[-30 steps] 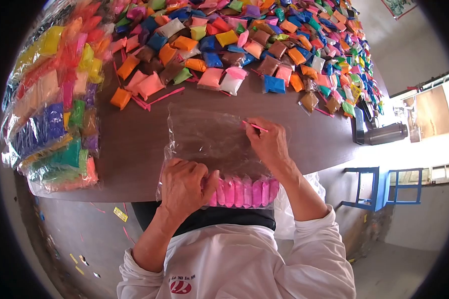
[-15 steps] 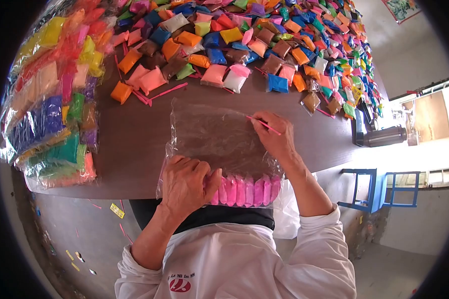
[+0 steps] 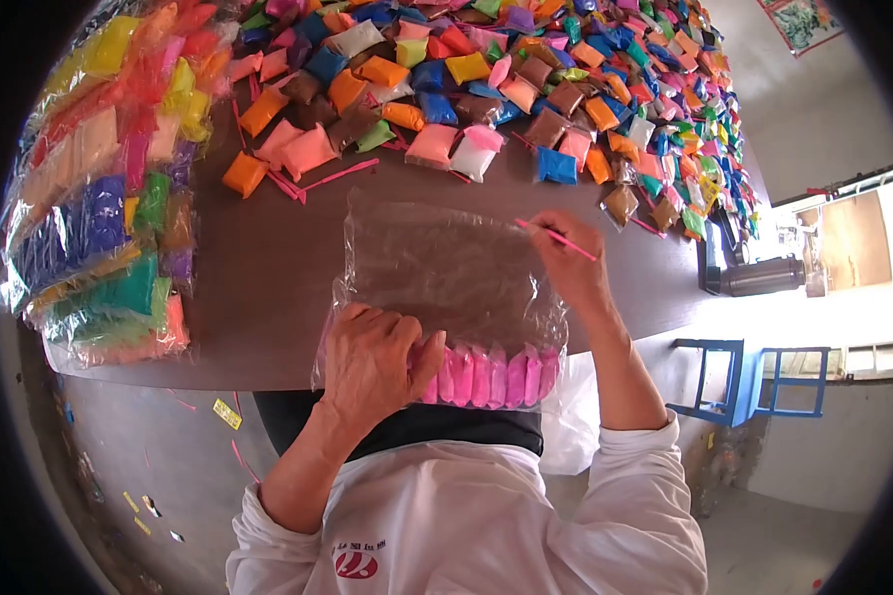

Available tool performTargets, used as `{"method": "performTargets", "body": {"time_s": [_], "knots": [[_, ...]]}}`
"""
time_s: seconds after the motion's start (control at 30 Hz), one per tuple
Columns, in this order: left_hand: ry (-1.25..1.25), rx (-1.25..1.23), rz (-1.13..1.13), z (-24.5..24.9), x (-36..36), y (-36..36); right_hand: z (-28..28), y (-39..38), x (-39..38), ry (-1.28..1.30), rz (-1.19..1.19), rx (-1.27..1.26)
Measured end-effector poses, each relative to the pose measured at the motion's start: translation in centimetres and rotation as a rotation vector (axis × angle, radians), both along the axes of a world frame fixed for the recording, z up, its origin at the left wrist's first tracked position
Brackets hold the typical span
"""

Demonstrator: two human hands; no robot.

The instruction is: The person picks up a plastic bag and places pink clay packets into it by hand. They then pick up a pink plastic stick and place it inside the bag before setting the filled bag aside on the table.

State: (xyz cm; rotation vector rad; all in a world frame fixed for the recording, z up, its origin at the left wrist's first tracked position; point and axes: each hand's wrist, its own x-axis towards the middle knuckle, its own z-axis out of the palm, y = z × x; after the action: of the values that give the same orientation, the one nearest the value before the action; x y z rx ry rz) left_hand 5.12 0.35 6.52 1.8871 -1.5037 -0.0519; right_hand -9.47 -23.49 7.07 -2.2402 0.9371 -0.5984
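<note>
A clear plastic bag (image 3: 437, 260) lies flat at the table's near edge. Along its bottom stands a row of bright pink packets (image 3: 488, 377). My left hand (image 3: 372, 362) presses on the bag's lower left with bent fingers, its thumb against the packets and part of the row hidden beneath. Pinched in my right hand (image 3: 574, 260) is a thin pink plastic stick (image 3: 566, 243), slanting across the fingers beside the bag's upper right corner.
Small colourful packets (image 3: 446, 109) are heaped across the far side of the dark table (image 3: 258, 297), with pink sticks (image 3: 339, 176) among them. Filled clear bags (image 3: 99, 228) are stacked at left. A blue stool (image 3: 729, 382) stands right, near a dark cylindrical flask (image 3: 764, 276).
My right hand has moved to the right, taking the pink stick away from the bag's upper edge. The left hand stays in place on the bag.
</note>
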Motion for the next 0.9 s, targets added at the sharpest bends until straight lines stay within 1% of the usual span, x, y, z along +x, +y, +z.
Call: {"method": "performTargets", "body": {"time_s": [0.07,0.17,0.27,0.37,0.47,0.57,0.67,0.77,0.87,0.9], "knots": [[-0.006,0.003,-0.003,0.1,0.0,-0.1,-0.2,0.7,0.4,-0.024,0.130,-0.110],[-0.007,0.011,-0.008,0.2,0.1,-0.2,-0.9,1.2,1.1,0.023,0.179,-0.334],[0.004,0.004,-0.006,0.2,-0.1,-0.1,-1.4,1.2,1.5,0.117,0.146,-0.418],[0.005,-0.009,-0.004,0.2,0.0,-0.2,-2.2,0.2,1.4,0.116,0.163,-0.495],[-0.003,-0.020,-0.007,0.1,0.0,-0.1,-2.2,-0.2,2.0,0.123,0.129,-0.514],[0.000,-0.035,-0.007,0.0,0.1,0.0,-1.4,0.1,2.1,0.072,0.115,-0.386],[0.017,-0.050,-0.001,-0.1,0.0,0.1,-0.4,0.8,1.7,0.118,0.099,-0.218],[0.017,-0.033,-0.002,0.0,0.2,0.0,-0.9,1.2,1.5,0.147,0.179,-0.328],[0.006,-0.006,-0.014,0.1,0.0,0.1,-1.8,0.2,2.0,0.162,0.106,-0.469],[0.005,-0.013,-0.013,-0.1,0.1,0.0,-1.6,-0.2,2.0,0.139,0.107,-0.426]]}}
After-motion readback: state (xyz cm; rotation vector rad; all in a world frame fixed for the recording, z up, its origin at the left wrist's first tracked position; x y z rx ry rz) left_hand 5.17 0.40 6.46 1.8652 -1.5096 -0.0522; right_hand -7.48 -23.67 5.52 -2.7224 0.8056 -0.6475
